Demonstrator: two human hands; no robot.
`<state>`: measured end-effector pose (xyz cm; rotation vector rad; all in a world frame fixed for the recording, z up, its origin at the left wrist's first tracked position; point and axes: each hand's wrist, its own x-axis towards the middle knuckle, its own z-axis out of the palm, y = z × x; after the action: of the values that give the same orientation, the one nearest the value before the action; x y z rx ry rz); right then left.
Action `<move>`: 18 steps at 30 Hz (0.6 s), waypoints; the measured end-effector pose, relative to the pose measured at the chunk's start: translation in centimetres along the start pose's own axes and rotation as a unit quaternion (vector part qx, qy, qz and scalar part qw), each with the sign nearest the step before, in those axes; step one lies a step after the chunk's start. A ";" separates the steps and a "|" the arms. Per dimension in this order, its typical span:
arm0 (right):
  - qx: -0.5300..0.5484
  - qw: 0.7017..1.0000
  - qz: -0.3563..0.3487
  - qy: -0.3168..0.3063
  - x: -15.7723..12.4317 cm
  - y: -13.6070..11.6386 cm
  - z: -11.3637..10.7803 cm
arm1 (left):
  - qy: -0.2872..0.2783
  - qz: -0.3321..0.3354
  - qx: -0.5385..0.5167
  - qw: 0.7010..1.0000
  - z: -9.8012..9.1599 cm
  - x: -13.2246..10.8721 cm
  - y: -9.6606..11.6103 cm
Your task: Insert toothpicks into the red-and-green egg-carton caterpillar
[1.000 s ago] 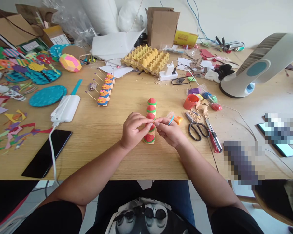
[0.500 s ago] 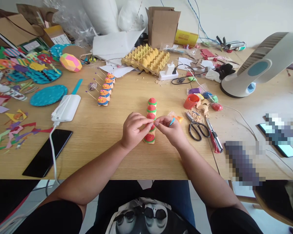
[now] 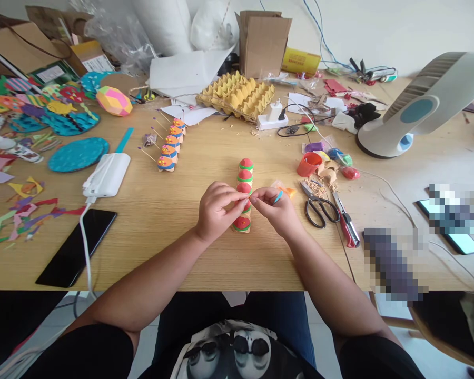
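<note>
My left hand (image 3: 220,207) and my right hand (image 3: 275,210) meet over the middle of a red and green egg-carton strip (image 3: 244,176). Both are closed in a pinch, their fingertips nearly touching around something too small to make out. A light-blue piece (image 3: 278,197) shows at the curled fingers of my right hand. The strip lies lengthwise away from me, its bumps red on top with green bands. On its nearest bump sits a small orange mark. My fingers cover part of the strip. Orange clay in a clear wrapper (image 3: 287,190) lies just beyond my right hand.
Scissors (image 3: 321,207), a utility knife (image 3: 346,221) and a red cup (image 3: 309,164) lie to the right. A decorated egg-carton strip with pins (image 3: 170,145) stands further left. Around are a power bank (image 3: 107,176), a phone (image 3: 77,248), a yellow egg tray (image 3: 237,96) and a fan (image 3: 414,105).
Hardly anything differs. My hands keep the same pinch over the strip, and only the fingertips have shifted very slightly.
</note>
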<state>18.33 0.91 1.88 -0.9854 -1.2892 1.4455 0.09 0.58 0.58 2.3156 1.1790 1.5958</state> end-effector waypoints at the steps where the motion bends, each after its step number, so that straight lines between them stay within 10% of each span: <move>1: -0.001 1.000 0.000 -0.001 0.0 -0.1 0.0 | 0.000 -0.001 -0.004 1.000 0.0 0.0 0.0; 18: 0.009 1.000 0.016 -0.010 0.0 -0.3 0.1 | -0.005 -0.004 -0.023 1.000 0.0 0.0 0.2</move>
<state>18.30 0.90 2.19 -0.9865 -1.2772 1.4919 0.18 0.48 0.72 2.2856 1.1371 1.5880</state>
